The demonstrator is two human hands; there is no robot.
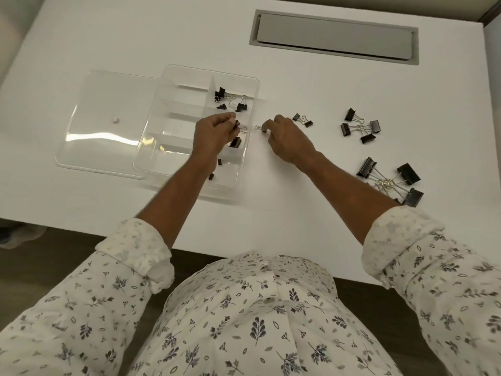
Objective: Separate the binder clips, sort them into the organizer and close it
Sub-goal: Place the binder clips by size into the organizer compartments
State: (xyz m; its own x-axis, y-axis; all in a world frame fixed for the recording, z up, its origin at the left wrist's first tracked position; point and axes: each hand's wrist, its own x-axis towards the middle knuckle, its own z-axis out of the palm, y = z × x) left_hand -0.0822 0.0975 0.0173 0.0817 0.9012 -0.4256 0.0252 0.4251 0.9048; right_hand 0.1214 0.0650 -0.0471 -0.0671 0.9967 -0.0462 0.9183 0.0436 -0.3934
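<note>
Binder clips (350,114), black folded-metal bodies with silver wire handles, lie in linked groups on the smooth white table (298,85), all to the right of the organizer (187,104). There is a small pair (308,123), a medium cluster (368,137) beyond it, and a large cluster (408,173) beside the right forearm. The organizer is a clear, round-cornered plastic tray split by frosted dividers. Loose clips sit in its far right compartment (230,100), and a few more in the nearer right-hand ones. Its flat transparent lid (103,126) lies at its left; whether the lid's edge runs under the tray or only against it cannot be told.

The left hand (214,131) hovers over the tray's right side, fingertips pinching a small clip (237,123). The right hand (287,139), just outside the tray's right wall, pinches a second small clip (262,128). The two wire loops face each other, narrowly apart. Bare table lies open between the tray and the clusters and along the near edge. A grey recessed hatch (333,39) sits at the far side.
</note>
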